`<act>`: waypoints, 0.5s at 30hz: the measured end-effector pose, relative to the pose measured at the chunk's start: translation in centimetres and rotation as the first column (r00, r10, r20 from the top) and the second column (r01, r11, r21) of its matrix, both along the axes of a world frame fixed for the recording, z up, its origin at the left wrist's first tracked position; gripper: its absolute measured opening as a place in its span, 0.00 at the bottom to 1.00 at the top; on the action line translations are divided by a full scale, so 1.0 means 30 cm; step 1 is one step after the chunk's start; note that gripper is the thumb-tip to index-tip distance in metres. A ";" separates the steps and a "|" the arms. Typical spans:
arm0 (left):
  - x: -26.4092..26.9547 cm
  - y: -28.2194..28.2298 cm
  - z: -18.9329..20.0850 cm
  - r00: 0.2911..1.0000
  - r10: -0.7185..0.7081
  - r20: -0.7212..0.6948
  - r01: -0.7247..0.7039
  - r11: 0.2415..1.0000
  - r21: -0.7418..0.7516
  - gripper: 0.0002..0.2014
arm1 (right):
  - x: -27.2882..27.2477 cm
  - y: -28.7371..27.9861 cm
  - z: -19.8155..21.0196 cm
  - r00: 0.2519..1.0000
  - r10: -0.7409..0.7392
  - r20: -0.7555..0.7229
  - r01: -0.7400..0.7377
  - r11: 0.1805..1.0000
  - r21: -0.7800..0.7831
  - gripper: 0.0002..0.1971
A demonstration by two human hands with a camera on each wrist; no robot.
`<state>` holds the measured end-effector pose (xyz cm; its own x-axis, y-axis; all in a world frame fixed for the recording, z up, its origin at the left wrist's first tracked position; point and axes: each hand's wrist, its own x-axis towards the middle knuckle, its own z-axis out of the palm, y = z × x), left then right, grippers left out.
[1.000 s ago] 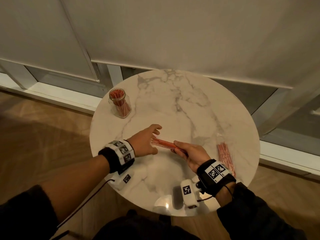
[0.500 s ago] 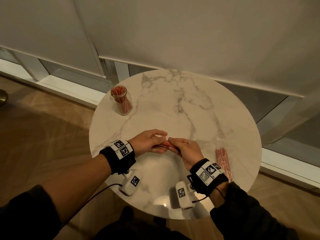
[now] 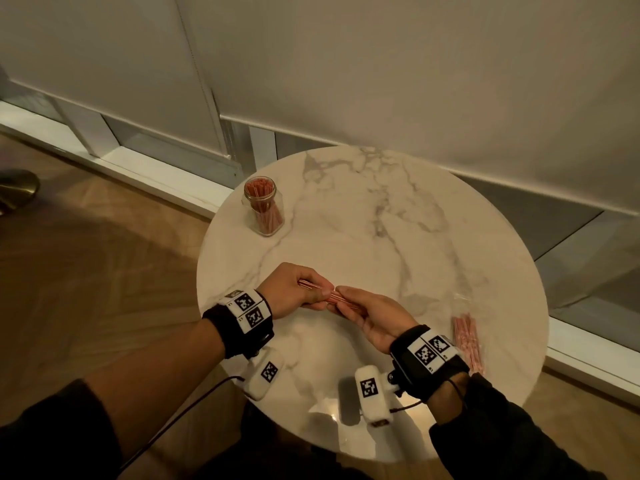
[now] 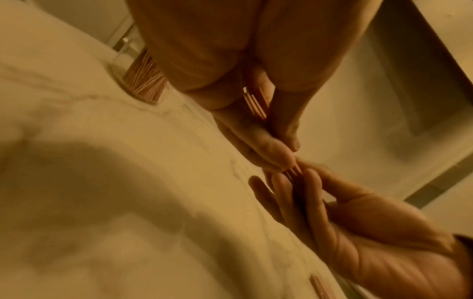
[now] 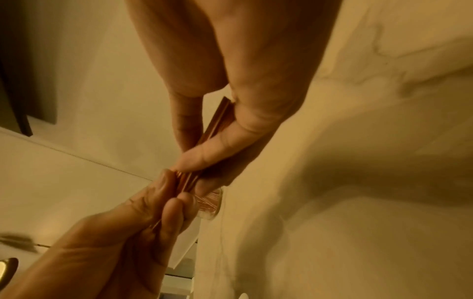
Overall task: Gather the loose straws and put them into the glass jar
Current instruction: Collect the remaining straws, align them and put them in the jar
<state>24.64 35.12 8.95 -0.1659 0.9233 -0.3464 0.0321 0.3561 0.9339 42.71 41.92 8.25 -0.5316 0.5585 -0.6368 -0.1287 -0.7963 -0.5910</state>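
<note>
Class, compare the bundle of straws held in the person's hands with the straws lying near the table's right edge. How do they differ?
The held bundle is gripped at either end by the left hand and right hand, raised off the table; the straws at the right edge lie flat on it, untouched. The held bundle runs roughly crosswise to the viewer; the lying straws point more away. The lying straws seem to sit in a clear wrapper; the held ones are bare. Both are thin and pinkish red.

one jar (image 3: pixel 264 210), two hands (image 3: pixel 292 292), one table (image 3: pixel 433 258)
</note>
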 end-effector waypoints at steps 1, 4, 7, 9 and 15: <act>-0.016 -0.001 0.004 0.999 -0.019 -0.026 0.019 1.000 0.015 0.05 | -0.016 0.002 0.006 1.000 0.005 -0.011 -0.005 1.000 -0.014 0.10; -0.075 -0.008 0.009 0.998 -0.051 -0.044 0.053 0.998 0.040 0.07 | -0.058 0.008 0.022 1.000 0.004 -0.015 -0.005 0.998 -0.055 0.08; -0.134 -0.029 0.003 0.990 -0.124 -0.073 0.129 0.989 0.072 0.11 | -0.102 0.010 0.030 0.999 0.024 0.028 -0.023 0.999 -0.035 0.07; -0.160 -0.048 0.005 0.971 -0.174 -0.165 0.189 0.979 0.076 0.19 | -0.122 0.014 0.032 0.998 0.025 0.056 -0.024 1.000 -0.012 0.08; -0.370 -0.233 -0.012 0.945 -0.026 -0.327 0.037 0.999 0.027 0.13 | -0.212 0.136 0.133 0.993 -0.056 0.106 0.032 0.977 0.212 0.05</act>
<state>13.52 28.12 8.60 -0.2350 0.9399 -0.2478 0.3476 0.3193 0.8816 36.34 46.00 12.25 -0.4361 0.7068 -0.5570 -0.0849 -0.6486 -0.7564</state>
